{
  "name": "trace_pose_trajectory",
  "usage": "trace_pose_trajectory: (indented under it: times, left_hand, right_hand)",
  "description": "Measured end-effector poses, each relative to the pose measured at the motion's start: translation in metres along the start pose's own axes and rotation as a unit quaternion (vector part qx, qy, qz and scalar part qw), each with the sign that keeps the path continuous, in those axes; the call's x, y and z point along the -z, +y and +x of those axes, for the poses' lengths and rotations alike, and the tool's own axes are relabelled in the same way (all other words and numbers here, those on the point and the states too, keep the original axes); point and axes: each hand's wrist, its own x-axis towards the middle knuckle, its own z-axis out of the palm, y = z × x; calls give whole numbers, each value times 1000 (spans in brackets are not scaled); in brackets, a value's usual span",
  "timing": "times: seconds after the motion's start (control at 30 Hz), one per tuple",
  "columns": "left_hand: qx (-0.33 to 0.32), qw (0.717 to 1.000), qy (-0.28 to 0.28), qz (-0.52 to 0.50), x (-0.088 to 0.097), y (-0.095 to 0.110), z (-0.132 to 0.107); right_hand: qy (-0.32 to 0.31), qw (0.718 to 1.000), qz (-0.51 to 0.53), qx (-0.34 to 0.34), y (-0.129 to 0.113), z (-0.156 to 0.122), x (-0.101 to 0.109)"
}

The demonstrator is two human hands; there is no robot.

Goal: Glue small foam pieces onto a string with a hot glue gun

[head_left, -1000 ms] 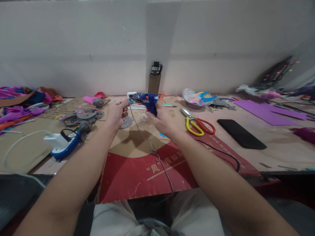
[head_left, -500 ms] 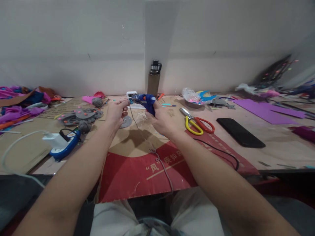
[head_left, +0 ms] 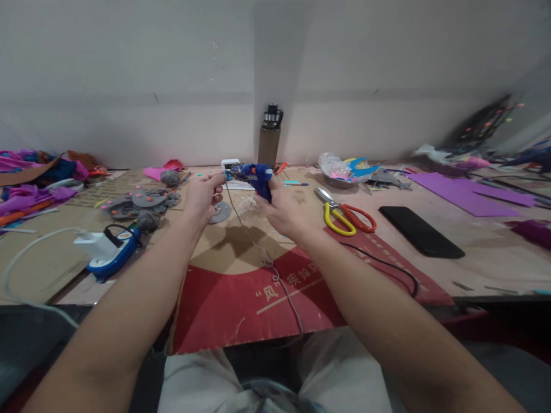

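My right hand [head_left: 282, 209] is closed round a blue hot glue gun [head_left: 258, 175], held above the table with its nozzle pointing left. My left hand [head_left: 202, 196] pinches the upper end of a thin grey cord [head_left: 275, 275] right at the nozzle. The cord hangs down over the red and brown cardboard sheet [head_left: 241, 298] toward my lap. A black cable [head_left: 387, 267] trails from the glue gun over the cardboard to the right.
Yellow and red scissors [head_left: 344, 218] and a black phone [head_left: 419, 232] lie to the right. A bottle [head_left: 269, 137] stands at the back wall. Grey felt discs [head_left: 142, 203], a blue device with a white plug [head_left: 107, 249] and purple sheets [head_left: 469, 195] lie around.
None of note: both hands have shifted very slightly left with the glue gun and cord.
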Motion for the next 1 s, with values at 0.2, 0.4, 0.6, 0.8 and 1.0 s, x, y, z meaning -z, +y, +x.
trace_pose_trajectory:
  times: [0.2, 0.4, 0.6, 0.8, 1.0]
  left_hand:
    - [-33, 998, 24, 38, 2, -1, 2]
    - [-122, 984, 22, 127, -1, -6, 0]
    - [-168, 960, 15, 225, -4, -5, -6]
    - [-211, 927, -8, 309, -13, -1, -18]
    - [-234, 914, -38, 329, -22, -4, -28]
  right_hand:
    - [33, 993, 64, -95, 6, 3, -1]
    - [14, 960, 137, -244, 42, 8, 2]
    - [40, 940, -184, -283, 72, 4, 17]
    - [99, 970, 19, -220, 27, 7, 1]
    - [34, 883, 399, -246, -8, 8, -27]
